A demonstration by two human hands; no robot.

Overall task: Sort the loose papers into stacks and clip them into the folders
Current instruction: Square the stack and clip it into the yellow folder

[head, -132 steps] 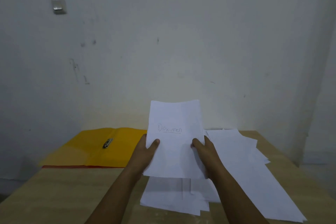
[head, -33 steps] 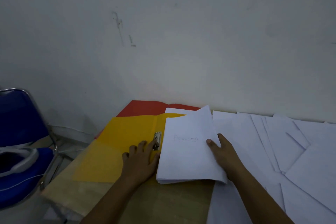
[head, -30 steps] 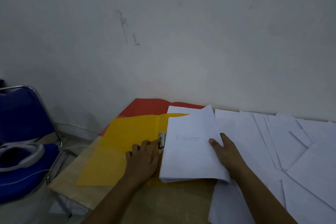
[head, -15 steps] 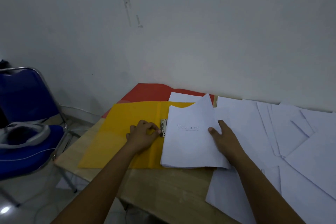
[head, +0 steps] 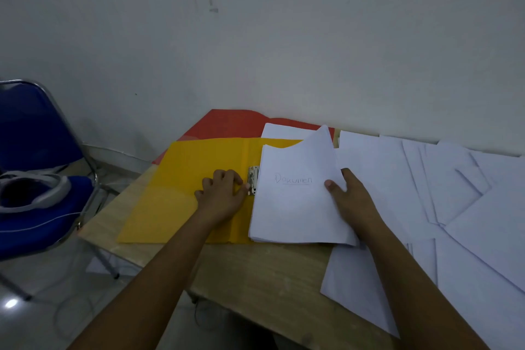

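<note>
An open yellow folder (head: 181, 193) lies on the wooden table (head: 255, 273), on top of a red folder (head: 233, 125). A metal clip (head: 252, 176) sits at the yellow folder's spine. A white paper stack (head: 292, 207) with "Dokumen" handwritten on top rests on the folder's right half, its left edge against the clip. My left hand (head: 221, 199) lies on the folder with curled fingers and pinches the clip's lower end. My right hand (head: 352, 199) grips the stack's right edge, thumb on top. The stack's far right corner curls upward.
Several loose white sheets (head: 454, 193) are spread over the table's right side, some hanging past the front edge. One white sheet (head: 284, 131) lies on the red folder by the wall. A blue metal chair (head: 34, 133) carrying a grey headset (head: 37, 190) stands at the left.
The stack went from held in the air to lying on the yellow folder. My left hand moved from flat on the folder to curled at the clip. My right hand kept its hold.
</note>
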